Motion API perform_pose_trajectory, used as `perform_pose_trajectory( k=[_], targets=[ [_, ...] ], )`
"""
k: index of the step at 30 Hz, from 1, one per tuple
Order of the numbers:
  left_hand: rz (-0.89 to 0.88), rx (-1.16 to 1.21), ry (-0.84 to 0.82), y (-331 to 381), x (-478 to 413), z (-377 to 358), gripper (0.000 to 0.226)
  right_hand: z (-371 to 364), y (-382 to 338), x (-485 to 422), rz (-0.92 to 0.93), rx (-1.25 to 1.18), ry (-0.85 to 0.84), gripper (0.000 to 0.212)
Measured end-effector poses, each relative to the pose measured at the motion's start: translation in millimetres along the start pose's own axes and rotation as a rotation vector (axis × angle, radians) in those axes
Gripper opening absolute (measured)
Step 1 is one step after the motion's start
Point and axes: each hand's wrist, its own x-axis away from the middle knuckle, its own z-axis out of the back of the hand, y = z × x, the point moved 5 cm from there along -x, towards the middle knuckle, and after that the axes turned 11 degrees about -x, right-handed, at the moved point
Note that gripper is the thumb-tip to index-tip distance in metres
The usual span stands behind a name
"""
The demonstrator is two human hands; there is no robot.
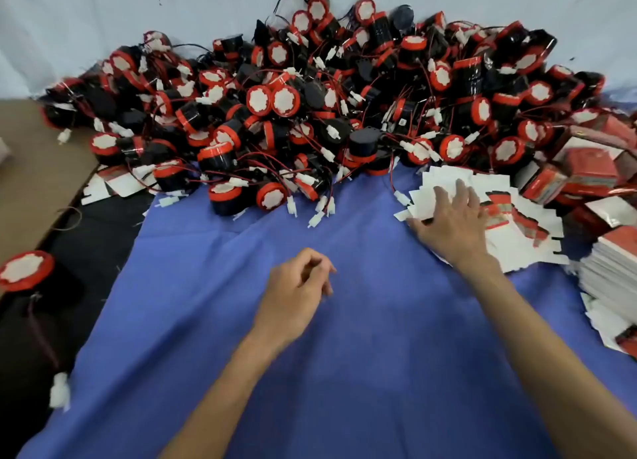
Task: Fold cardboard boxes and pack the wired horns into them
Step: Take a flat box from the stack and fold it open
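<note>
The right grip (448, 226) lay palm down with its forearm stretched forward and to the right. Its fingers were straight and spread apart, and they pressed on a fan of flat box blanks (517, 248) without closing round any of them. The blanks spread out beneath the palm and past its little-finger side. They were white with red and black printed bands, and the print was too blurred to read.

The left grip (293, 293) hovered well apart on the thumb side of the right one, nearer the body. Its fingers were loosely curled and held nothing, over the blue cloth (344, 372) that covered the counter.

Just beyond the right fingertips rose the pile of wired horns (310, 107): black bodies, red rims, white caps, and red and black leads ending in white plugs. Outward from the right grip's little-finger side sat folded red boxes (586, 172), and nearer the body a stack of blanks (610, 272). No lettering on either could be made out. Far off past the left grip lay a brown cardboard sheet (34, 183) and one stray horn (27, 272).
</note>
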Motion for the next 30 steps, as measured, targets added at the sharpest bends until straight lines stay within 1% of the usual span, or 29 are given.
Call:
perform_pose_trajectory(
  k=[1, 2, 4, 6, 8, 11, 13, 15, 16, 18, 20, 22, 25, 26, 28, 29, 30],
  targets=[
    [0.008, -0.109, 0.042, -2, -19, 1, 0.025, -7, 5, 3, -0.087, 0.111, 0.016, 0.073],
    [0.012, -0.237, 0.055, -1, -32, 3, 0.022, -9, 6, 6, -0.117, 0.19, 0.032, 0.074],
    [0.026, -0.399, 0.051, -7, -56, 2, 0.017, -23, 9, 14, -0.064, 0.273, 0.066, 0.07],
    [0.002, -0.446, 0.052, -12, -63, -4, 0.014, -27, 9, 17, -0.003, 0.273, 0.1, 0.066],
    [-0.02, -0.461, 0.061, -13, -57, -13, 0.014, -23, 9, 15, 0.012, 0.254, 0.124, 0.062],
    [-0.07, -0.445, 0.074, -9, -56, -25, 0.012, -19, 0, 20, 0.094, 0.23, 0.168, 0.052],
    [-0.103, -0.457, 0.059, -4, -57, -30, 0.011, -8, -9, 26, 0.192, 0.179, 0.307, 0.043],
    [-0.14, -0.468, 0.04, -2, -57, -32, 0.01, 3, -13, 33, 0.212, 0.108, 0.443, 0.028],
    [-0.157, -0.471, 0.028, -3, -57, -31, 0.009, 6, -13, 36, 0.209, 0.074, 0.474, 0.031],
    [-0.22, -0.507, 0.035, -5, -53, -24, 0.006, 7, -13, 37, 0.194, 0.05, 0.45, 0.055],
    [-0.297, -0.616, 0.079, -10, -49, -8, 0.005, 9, -10, 37, 0.182, 0.037, 0.407, 0.066],
    [-0.312, -0.72, 0.095, -22, -46, 15, 0.007, 9, -5, 36, 0.154, 0.037, 0.373, 0.067],
    [-0.249, -0.773, 0.136, -42, -43, 55, 0.008, 10, 3, 35, 0.117, 0.032, 0.386, 0.064],
    [-0.245, -0.787, 0.17, -45, -41, 65, 0.007, 9, 4, 36, 0.135, 0.03, 0.394, 0.061],
    [-0.267, -0.808, 0.305, -48, -38, 87, 0.006, 8, 2, 36, 0.189, 0.025, 0.399, 0.053],
    [-0.243, -0.801, 0.376, -50, -38, 98, 0.009, 8, 2, 37, 0.217, 0.023, 0.403, 0.051],
    [-0.181, -0.797, 0.402, -55, -40, 110, 0.017, 10, 3, 37, 0.236, 0.021, 0.412, 0.05]
  ],
)
